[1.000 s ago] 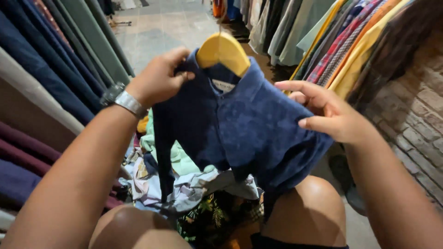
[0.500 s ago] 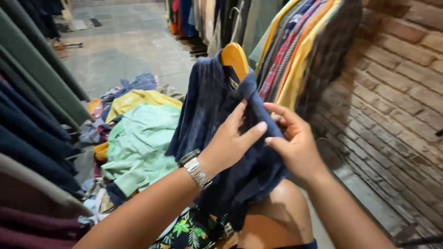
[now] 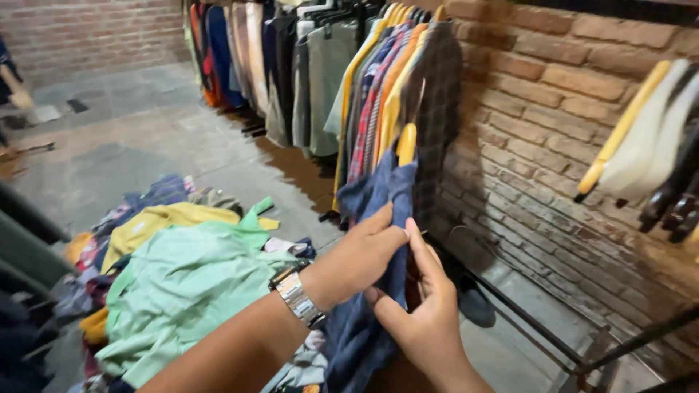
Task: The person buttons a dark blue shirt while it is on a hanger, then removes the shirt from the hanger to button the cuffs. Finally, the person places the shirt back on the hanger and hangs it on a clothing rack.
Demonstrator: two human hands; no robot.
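the left hand (image 3: 360, 258) and right hand (image 3: 422, 320) are both pinching the soft, light dark blue cotton shirt (image 3: 371, 240), hanging limp on its yellow wooden hanger (image 3: 406, 143); gripping near the collar is looking safest.

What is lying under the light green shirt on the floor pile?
Under the light green shirt lie a yellow garment and mixed coloured clothes at its edges. What lies directly beneath its middle is covered.

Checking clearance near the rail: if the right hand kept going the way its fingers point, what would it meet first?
The right hand points up along the blue shirt; probably the yellow hanger, then the hung shirts, though depth is unclear.
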